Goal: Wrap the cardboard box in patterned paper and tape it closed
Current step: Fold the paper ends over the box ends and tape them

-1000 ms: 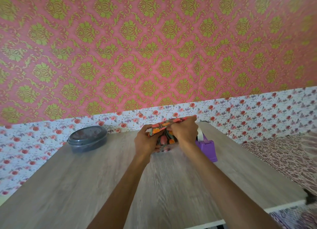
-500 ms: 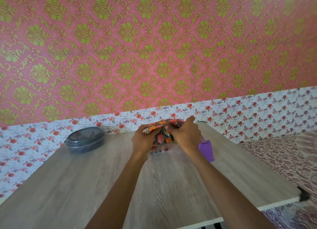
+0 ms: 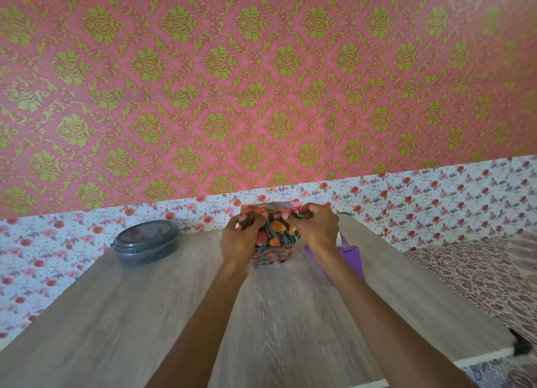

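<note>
Both hands have drawn apart since the earlier frames, and the near face of the wrapped box (image 3: 271,249), which they mostly covered then, now shows between them. In the head view the box stands on end on the table (image 3: 145,315), close to the far edge and about midway along it. Its long axis is upright, its top end points up at the wall and one broad face is turned toward the person. Dark, tulip-printed patterned paper (image 3: 276,230) covers every side in view, so no cardboard shows. The left hand (image 3: 238,240) grips the top left corner, its fingers curled over the bunched paper there. The right hand (image 3: 316,227) pinches the loose paper at the top right corner with bent fingers. The fingertips of both are buried in the folds, and how the top end is folded is hard to make out. A purple tape dispenser (image 3: 350,256) sits just beside the box toward the right edge, largely hidden behind the right wrist, and its roll can barely be seen. A grey lidded container (image 3: 145,242) rests at the far left corner, well apart from the box. The table's near edge is cut off by the frame.
</note>
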A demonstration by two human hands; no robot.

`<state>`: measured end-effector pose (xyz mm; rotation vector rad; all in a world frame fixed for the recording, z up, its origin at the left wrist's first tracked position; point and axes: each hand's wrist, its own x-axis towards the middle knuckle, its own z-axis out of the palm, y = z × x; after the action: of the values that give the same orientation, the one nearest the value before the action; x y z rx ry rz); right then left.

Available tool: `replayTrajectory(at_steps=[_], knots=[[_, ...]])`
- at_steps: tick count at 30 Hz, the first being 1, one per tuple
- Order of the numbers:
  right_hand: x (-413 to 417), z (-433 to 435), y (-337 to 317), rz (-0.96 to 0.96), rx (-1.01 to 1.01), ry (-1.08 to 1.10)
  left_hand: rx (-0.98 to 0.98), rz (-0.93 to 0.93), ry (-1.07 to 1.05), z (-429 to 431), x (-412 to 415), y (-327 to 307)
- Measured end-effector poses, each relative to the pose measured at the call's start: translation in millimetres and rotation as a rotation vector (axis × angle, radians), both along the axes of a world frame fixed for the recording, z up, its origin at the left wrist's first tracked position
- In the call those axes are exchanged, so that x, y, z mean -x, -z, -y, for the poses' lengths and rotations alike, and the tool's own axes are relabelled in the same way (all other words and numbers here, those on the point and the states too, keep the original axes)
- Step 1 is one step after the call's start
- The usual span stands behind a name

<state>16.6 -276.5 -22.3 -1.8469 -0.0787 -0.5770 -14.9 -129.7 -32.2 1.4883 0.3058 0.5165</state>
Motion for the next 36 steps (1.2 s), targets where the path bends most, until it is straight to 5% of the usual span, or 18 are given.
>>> replayTrajectory(at_steps=[7, 14, 20, 28, 36], knots=[[-1.6, -2.0, 0.1, 0.037, -0.029, 0.005, -0.135, 0.073, -0.209, 0.7, -4.4, -2.5], [-4.6, -6.3, -0.6, 0.057, -0.053, 0.044, -0.086, 0.113, -0.102, 2.7, -0.3, -1.7], [-1.9, -11.3, 2.6, 0.134, -0.05, 0.036, -0.28, 0.125, -0.203, -2.5, 4.5, -0.7], [8.3, -9.6, 2.5, 0.215, 0.219, -0.09, -0.366, 0.15, -0.304, -15.9, 3.4, -9.0], [-3.1, -2.8, 1.5, 0.268, 0.114, -0.07, -0.529, 0.295, -0.212, -15.3, 15.8, -23.2]])
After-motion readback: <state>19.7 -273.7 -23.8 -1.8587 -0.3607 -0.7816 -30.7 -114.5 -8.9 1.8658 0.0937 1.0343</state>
